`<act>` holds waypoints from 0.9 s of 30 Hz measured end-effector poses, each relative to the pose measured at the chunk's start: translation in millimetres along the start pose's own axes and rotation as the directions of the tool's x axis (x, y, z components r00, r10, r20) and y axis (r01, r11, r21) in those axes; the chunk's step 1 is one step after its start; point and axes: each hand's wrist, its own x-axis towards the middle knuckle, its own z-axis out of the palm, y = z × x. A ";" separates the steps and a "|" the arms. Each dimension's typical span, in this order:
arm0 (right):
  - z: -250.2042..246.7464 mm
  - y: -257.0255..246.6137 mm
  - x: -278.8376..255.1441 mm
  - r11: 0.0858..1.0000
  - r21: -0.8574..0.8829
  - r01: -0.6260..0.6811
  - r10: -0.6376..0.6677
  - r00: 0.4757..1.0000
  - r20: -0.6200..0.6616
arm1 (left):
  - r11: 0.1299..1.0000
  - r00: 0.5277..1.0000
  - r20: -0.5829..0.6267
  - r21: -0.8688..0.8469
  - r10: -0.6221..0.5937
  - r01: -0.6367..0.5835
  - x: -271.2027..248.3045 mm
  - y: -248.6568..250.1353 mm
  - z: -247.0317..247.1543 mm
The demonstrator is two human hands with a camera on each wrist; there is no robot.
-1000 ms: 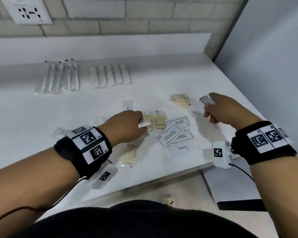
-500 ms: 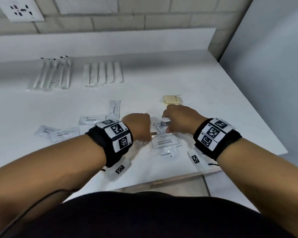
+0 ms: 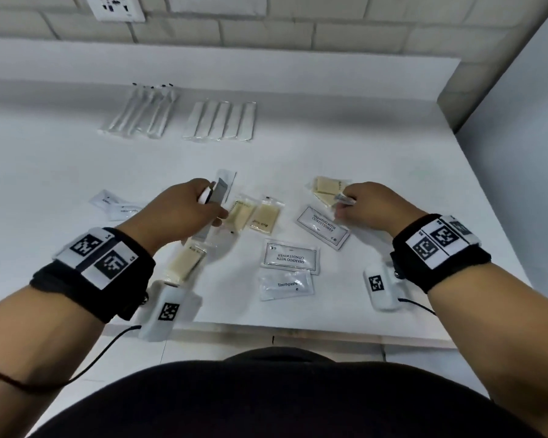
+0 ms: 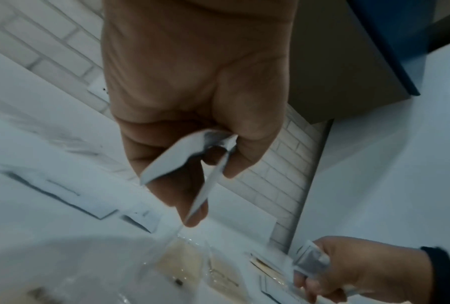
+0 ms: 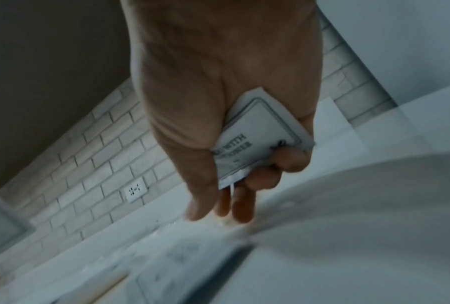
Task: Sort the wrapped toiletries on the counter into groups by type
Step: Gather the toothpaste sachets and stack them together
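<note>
My left hand point(image 3: 211, 202) grips thin white sachets point(image 3: 219, 191) just above the counter, left of two yellow soap packets point(image 3: 253, 214). The left wrist view shows those white sachets point(image 4: 177, 156) pinched between thumb and fingers. My right hand point(image 3: 340, 205) holds shampoo sachets point(image 3: 345, 200) beside a small pile of soap packets point(image 3: 325, 188). In the right wrist view a printed shampoo sachet point(image 5: 260, 133) lies in the curled fingers. Two shampoo sachets point(image 3: 323, 227) and one toothpaste sachet point(image 3: 285, 284) lie flat between my hands. A third soap packet point(image 3: 187, 260) lies under my left wrist.
Wrapped toothbrushes point(image 3: 143, 112) and flat white packets point(image 3: 222, 121) lie in two rows at the back. Toothpaste sachets point(image 3: 121, 207) sit at the left. The white counter point(image 3: 393, 137) ends at a wall on the right and at a front edge near my body.
My hands were together over the middle sachets; now they have drawn apart, the left to the left with white sachets, the right to the right toward the soap pile.
</note>
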 end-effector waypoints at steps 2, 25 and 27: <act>-2.4 -0.5 -2.6 1.000 -0.002 0.002 -0.002 0.998 -0.070 | 0.997 1.000 -0.017 -0.077 -0.017 0.016 -3.8 0.4 4.4; -29.7 1.5 -28.7 0.236 0.971 -0.043 0.011 0.999 0.041 | 0.947 0.961 0.039 0.163 0.274 -0.277 33.7 80.5 57.4; -38.9 -15.6 -29.2 0.066 0.998 -0.013 -0.059 0.998 0.017 | 0.942 0.974 -0.003 -0.257 0.225 -0.218 33.7 94.1 46.9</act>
